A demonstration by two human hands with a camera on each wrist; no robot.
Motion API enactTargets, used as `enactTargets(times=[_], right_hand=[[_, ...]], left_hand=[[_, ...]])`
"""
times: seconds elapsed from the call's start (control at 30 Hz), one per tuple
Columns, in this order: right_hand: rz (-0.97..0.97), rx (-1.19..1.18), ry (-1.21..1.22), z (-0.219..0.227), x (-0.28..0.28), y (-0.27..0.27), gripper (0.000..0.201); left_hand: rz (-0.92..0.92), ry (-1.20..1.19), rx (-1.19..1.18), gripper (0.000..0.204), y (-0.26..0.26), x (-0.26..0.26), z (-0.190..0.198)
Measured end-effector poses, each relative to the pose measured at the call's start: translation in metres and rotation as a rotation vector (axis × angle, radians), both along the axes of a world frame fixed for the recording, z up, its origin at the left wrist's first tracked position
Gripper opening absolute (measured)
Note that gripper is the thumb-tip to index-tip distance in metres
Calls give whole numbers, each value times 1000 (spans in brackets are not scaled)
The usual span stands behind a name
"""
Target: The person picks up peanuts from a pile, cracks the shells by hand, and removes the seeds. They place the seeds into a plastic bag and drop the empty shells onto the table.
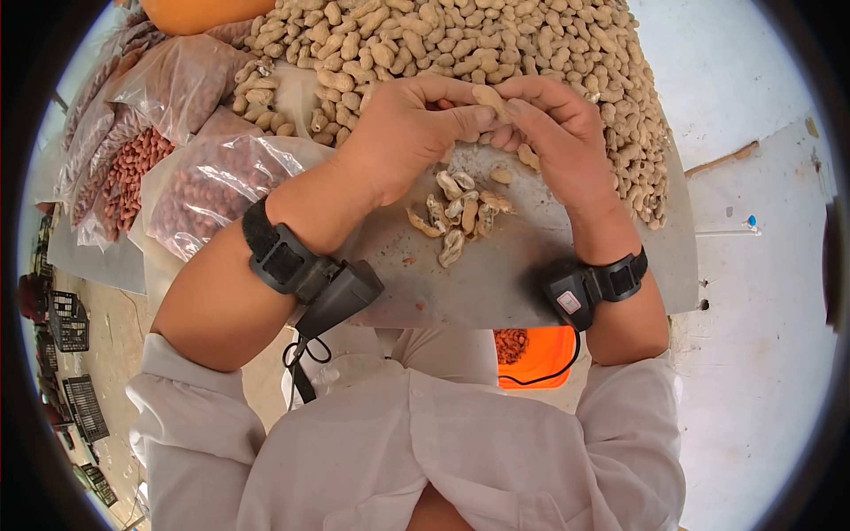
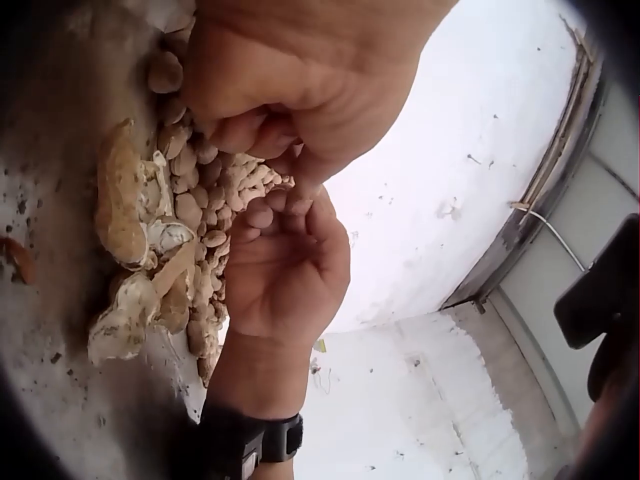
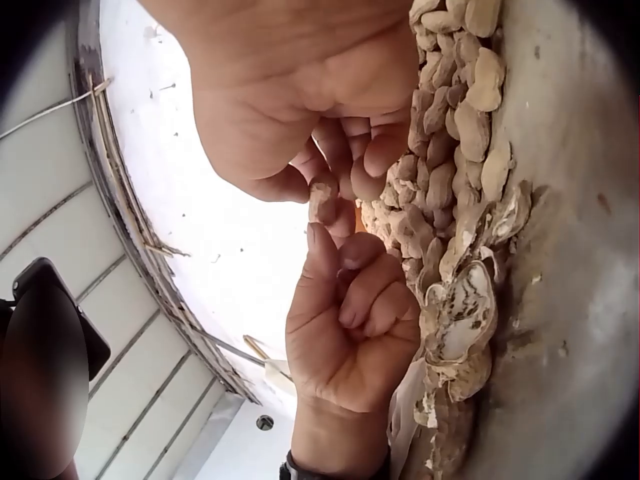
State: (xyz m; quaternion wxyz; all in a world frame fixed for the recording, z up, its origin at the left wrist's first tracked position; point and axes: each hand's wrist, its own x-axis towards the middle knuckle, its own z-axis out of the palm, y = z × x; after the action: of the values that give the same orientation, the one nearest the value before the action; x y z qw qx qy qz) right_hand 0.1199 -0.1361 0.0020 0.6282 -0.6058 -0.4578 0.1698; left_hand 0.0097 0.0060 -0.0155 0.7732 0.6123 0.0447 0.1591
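Far L, clear plastic bags of red peanut kernels lie by the L forearm, well apart from the work. Next, the L hand is narrow: thumb tip on the near face of an unshelled peanut pod, fingers bent in behind, so a pinch w/ little gap. The pod sits up at the fingertips, btwn the two hands, i.e. to the R of the L palm & to the L of the R palm. In the head view its long axis slants, upper-L end by the L fingertips, lower-R end at the R thumb. Neither hand is clearly nearer; both touch it. Below it, toward the person, broken shells lie in a loose group on the grey tabletop, apart from both hands. Then the R hand, also narrow, pinches the pod btwn thumb & fingertips; the R wrist view shows the pod's pale shell there, but how far the far-side fingers wrap, can't tell. Behind the hands & out to the R, the heap of whole peanuts.
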Motion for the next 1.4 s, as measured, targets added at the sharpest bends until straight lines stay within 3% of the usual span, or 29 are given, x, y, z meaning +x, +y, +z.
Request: enactTargets(times=[0.5, 0.8, 1.07, 1.4], right_hand=[[4, -135, -87, -1, -3, 2, 19], [-46, -174, -154, -3, -16, 7, 17], [-139, -187, -273, 0, -25, 6, 13], [-53, -66, 109, -3, -25, 8, 13]], left_hand=[[91, -69, 6, 20, -1, 1, -1], [154, -132, 359, 16, 6, 8, -13], [175, -203, 428, 13, -1, 3, -10], [116, -274, 250, 16, -4, 2, -8]])
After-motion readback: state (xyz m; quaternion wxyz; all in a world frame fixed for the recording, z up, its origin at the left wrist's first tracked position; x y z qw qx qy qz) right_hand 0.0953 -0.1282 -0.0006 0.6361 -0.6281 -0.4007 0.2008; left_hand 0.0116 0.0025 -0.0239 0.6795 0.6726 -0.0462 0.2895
